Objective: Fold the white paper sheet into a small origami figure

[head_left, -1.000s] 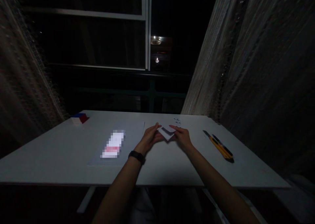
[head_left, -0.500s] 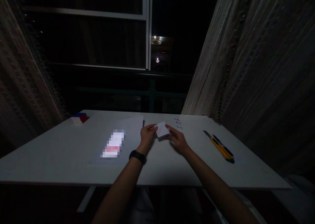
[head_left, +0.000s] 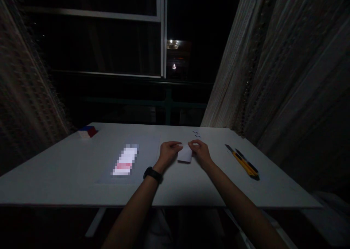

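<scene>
Between my two hands is a small folded piece of white paper [head_left: 185,155], its lower edge toward me. My left hand [head_left: 168,155] pinches its upper left corner between thumb and fingers; a dark band circles that wrist. At the upper right corner, my right hand [head_left: 201,152] grips the same paper with thumb and fingertips. The paper is low over the white table [head_left: 175,190]; whether it touches the top I cannot tell. Just beyond the right hand lie small dark-marked pieces [head_left: 196,134], partly hidden by it.
A lit phone [head_left: 125,159], its screen blurred out, rests on a white sheet [head_left: 147,143] to the left. A yellow box cutter [head_left: 243,163] and a dark pen [head_left: 247,160] lie at right. A blue, red and white cube [head_left: 87,131] sits far left. Curtains [head_left: 232,59] hang behind.
The paper has turned from a tilted angle to nearly square and come slightly right and toward me. Both hands have shifted right, now gripping its upper corners.
</scene>
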{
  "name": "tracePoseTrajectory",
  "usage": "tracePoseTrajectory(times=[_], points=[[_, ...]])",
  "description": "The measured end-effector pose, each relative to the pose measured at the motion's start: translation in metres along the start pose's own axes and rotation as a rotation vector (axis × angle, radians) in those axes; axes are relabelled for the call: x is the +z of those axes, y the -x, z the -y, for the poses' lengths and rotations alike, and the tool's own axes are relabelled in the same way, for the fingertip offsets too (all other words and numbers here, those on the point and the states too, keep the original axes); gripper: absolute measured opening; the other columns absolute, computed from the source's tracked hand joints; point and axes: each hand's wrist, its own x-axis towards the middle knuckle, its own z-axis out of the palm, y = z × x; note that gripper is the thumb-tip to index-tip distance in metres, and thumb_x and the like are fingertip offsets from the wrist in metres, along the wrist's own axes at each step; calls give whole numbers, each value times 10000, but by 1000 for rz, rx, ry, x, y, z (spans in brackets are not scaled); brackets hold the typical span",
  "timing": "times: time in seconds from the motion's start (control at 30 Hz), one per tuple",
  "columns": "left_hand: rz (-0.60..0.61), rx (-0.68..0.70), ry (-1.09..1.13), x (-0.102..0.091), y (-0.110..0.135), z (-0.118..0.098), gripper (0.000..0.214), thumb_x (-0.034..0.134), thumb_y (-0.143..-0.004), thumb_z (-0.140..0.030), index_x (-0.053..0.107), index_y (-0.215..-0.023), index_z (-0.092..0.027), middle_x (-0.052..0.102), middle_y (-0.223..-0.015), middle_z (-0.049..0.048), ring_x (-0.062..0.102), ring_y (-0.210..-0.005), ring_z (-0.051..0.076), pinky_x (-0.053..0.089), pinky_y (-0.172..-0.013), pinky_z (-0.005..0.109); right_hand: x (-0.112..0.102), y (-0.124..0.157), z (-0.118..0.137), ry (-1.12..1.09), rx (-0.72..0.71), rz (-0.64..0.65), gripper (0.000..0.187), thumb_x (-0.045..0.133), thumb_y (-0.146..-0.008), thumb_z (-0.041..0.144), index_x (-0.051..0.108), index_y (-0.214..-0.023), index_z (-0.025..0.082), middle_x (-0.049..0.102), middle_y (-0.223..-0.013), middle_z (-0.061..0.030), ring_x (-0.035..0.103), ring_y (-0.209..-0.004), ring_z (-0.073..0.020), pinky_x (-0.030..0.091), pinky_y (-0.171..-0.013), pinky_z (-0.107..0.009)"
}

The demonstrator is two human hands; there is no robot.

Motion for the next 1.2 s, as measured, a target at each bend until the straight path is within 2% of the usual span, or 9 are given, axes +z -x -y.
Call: tracePoseTrajectory(times=[0.2,0.37,0.47,0.7,0.87,0.93,1.07,1.2], points=[[5,-9,-3,-1,0,1,272,751,-532,-189,714,-794,-126,678,-669,69,605,-622,161,455,-600,248,-4,-1,6,-2,26,13,378,779,-464,437,540,-590,173,600,-511,-1,553,-480,-150,452,-482,-287],[11,13,-67,-1,-1,3,199,740,-553,-215,715,-735,-136,689,-706,87,622,-661,181,466,-636,268,-8,-4,5,10,80,49,387,802,-422,412,523,-523,164,576,-480,6,536,-448,-136,452,-446,-281],[21,32,-97,-1,-1,3,156,733,-567,-237,712,-688,-141,689,-704,90,625,-671,189,470,-656,278,-10,-4,5,12,83,71,391,805,-415,410,525,-527,161,577,-478,8,530,-437,-128,450,-434,-275],[2,46,-122,0,-1,4,163,728,-587,-255,714,-710,-149,692,-711,85,626,-669,189,473,-658,286,-9,-2,9,-2,103,54,366,812,-421,369,539,-533,152,588,-490,-3,533,-452,-129,439,-458,-272],[-5,53,-112,0,1,0,179,736,-579,-262,715,-713,-144,695,-721,88,628,-682,192,473,-664,283,-7,0,8,-33,96,119,361,783,-485,396,615,-703,162,614,-547,2,548,-504,-137,426,-496,-271],[-9,41,-112,1,2,-1,180,739,-572,-254,714,-710,-140,694,-714,85,627,-679,190,473,-659,283,-5,0,7,-18,114,137,360,778,-488,412,633,-691,152,611,-554,-3,538,-507,-133,408,-495,-264],[48,-19,-52,2,3,-4,233,751,-555,-237,714,-755,-125,691,-702,78,618,-653,179,469,-630,280,-5,0,4,-7,117,114,337,791,-451,409,630,-562,134,567,-502,5,485,-468,-105,354,-471,-248],[141,-81,81,0,4,-6,311,779,-528,-267,710,-779,-98,680,-696,83,599,-618,161,461,-605,278,-8,-1,5,-38,136,131,294,795,-462,369,649,-561,134,575,-513,2,493,-488,-108,354,-487,-249]])
